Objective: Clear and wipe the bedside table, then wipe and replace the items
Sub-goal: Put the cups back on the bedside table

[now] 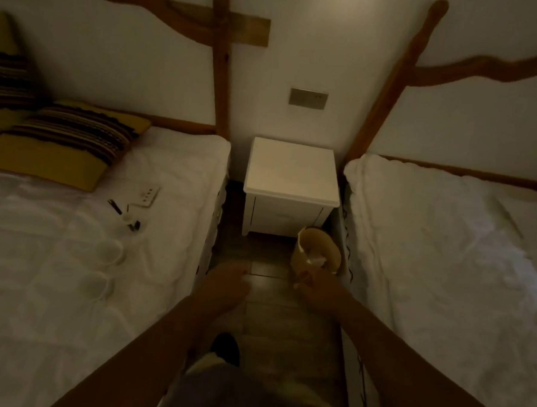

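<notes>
A white bedside table stands between two beds, its top bare. On the left bed lie its items: a white card with dots, small dark sticks and bottles, and two clear glasses. My left hand hangs over the floor, fingers loosely apart, holding nothing. My right hand is by the rim of a small beige waste bin that holds crumpled white tissue; its fingers seem pinched on something pale, too dim to name.
The right bed has white sheets. Striped yellow cushions rest at the left bed's head. A metal switch plate sits on the wall above the table. The aisle floor is dark tile; my shoe is on it.
</notes>
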